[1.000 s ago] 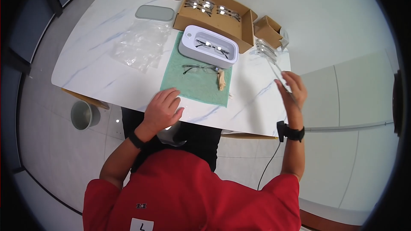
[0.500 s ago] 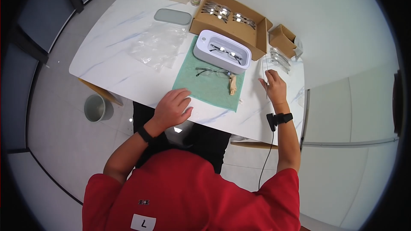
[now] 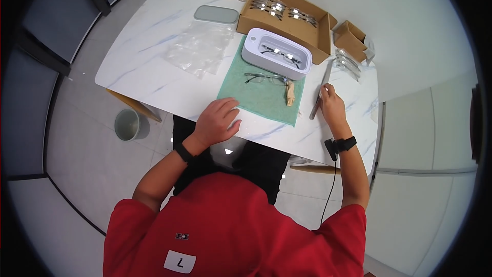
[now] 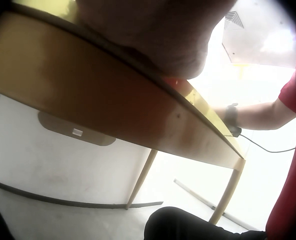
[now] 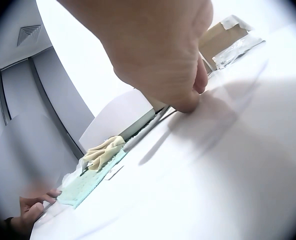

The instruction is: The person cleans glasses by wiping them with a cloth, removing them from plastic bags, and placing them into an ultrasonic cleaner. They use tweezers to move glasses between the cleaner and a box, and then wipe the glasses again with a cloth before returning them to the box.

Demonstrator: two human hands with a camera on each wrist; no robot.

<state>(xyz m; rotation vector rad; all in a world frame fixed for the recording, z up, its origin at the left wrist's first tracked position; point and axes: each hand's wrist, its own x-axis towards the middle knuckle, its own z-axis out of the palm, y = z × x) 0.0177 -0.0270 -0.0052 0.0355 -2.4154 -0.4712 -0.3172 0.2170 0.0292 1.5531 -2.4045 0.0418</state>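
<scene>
In the head view the right hand (image 3: 333, 106) pinches a long, thin grey strip (image 3: 315, 108) near its middle, low over the table's right part. The right wrist view shows that hand (image 5: 155, 52) with its fingertips down at the strip (image 5: 147, 132). At the front edge lies the left hand (image 3: 216, 121), fingers loosely bent and holding nothing, beside the green cloth (image 3: 251, 101). A pair of glasses (image 3: 265, 77) and a crumpled beige cloth (image 3: 290, 94) lie on the green cloth. Another pair (image 3: 281, 54) sits in the lilac-white cleaner (image 3: 266, 66).
Behind the cleaner stands a cardboard box (image 3: 324, 38) with several glasses. Bagged glasses (image 3: 348, 65) lie by a small carton (image 3: 350, 41) at the right. Clear plastic bags (image 3: 197, 48) and a grey lid (image 3: 216, 14) lie left. A bin (image 3: 128, 124) stands below.
The right hand has moved left and lowered with the strip, which was raised and slanted over the table's right side. The head view has shifted. The left hand stays at the front edge.
</scene>
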